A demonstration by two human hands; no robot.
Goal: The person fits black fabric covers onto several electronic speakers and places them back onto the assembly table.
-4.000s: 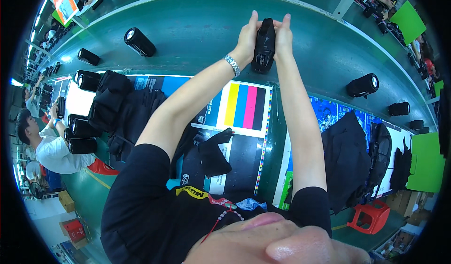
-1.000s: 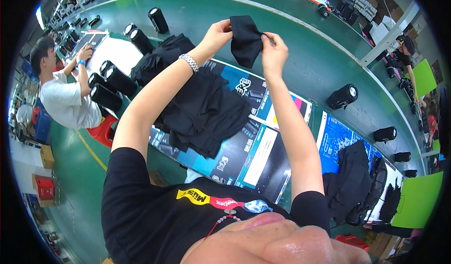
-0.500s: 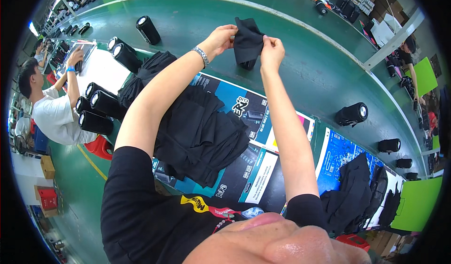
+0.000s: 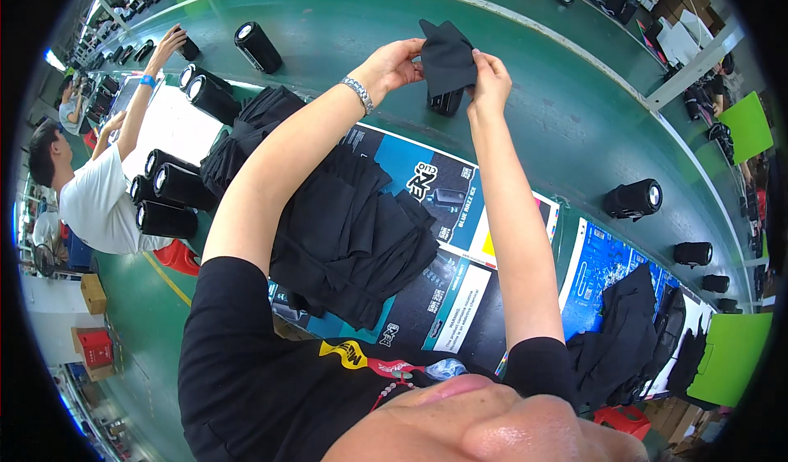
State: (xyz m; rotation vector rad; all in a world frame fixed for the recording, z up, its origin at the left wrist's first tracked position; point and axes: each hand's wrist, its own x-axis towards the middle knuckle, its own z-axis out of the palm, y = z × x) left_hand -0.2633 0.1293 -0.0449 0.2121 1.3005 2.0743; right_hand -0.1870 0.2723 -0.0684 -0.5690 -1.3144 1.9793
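Over the green belt, my left hand (image 4: 398, 65) and my right hand (image 4: 491, 84) pinch opposite sides of a black cloth piece (image 4: 450, 56), which looks like a small pouch. Below its lower edge shows the end of a black cylindrical speaker (image 4: 444, 103). The cloth hides the rest of that speaker; whether it goes around it or hangs in front I cannot tell. Some of my fingertips are behind the cloth. Beneath my left forearm, a heap of black cloth pieces (image 4: 353, 236) lies on printed sheets (image 4: 439, 191).
Several black speakers (image 4: 258, 47) stand or lie along the belt (image 4: 558, 125), one at right (image 4: 634, 199). More speakers (image 4: 182, 185) cluster left of the heap. At far left a co-worker (image 4: 107, 199) reaches toward a speaker. Another cloth heap (image 4: 616, 339) lies at right.
Both my hands and the cloth have shifted slightly right, and more of the speaker's lower end shows. The co-worker's raised hand has moved up and right, toward the belt.
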